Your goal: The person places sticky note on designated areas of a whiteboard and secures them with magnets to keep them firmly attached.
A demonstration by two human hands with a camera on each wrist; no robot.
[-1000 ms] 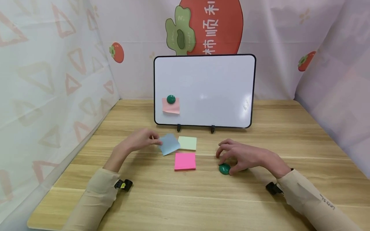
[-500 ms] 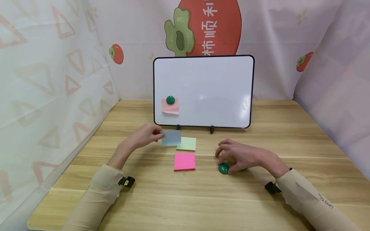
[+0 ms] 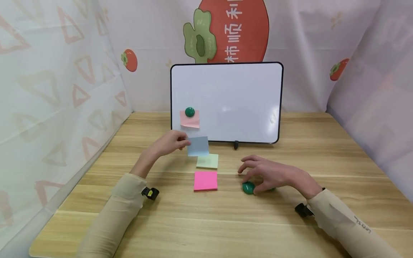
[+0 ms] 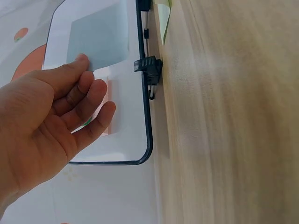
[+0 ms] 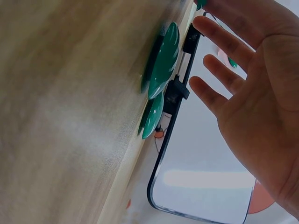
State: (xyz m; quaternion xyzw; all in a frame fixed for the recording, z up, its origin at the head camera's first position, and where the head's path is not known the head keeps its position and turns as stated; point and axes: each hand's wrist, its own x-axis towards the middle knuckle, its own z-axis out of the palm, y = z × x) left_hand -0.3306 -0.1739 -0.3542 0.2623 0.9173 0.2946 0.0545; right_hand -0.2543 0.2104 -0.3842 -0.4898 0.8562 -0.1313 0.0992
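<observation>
My left hand pinches a light blue sticky note at its left edge, thumb against the fingers. In the left wrist view that blue note hangs in front of the whiteboard. Over on the right, my right hand holds a round green magnet between thumb and index finger, low at the table. Two more green magnets lie beneath its palm in the right wrist view, largely hidden from the head view. A pale green sticky pad and a bright pink sticky pad lie between the hands.
The black-framed whiteboard stands at the back of the wooden table on small black feet. A pale pink note hangs on its lower left under a green magnet. Printed cloth surrounds the table.
My left hand has lifted the blue note and carried it up and right toward the whiteboard; the note has turned from tilted to level. My right hand has barely moved.
</observation>
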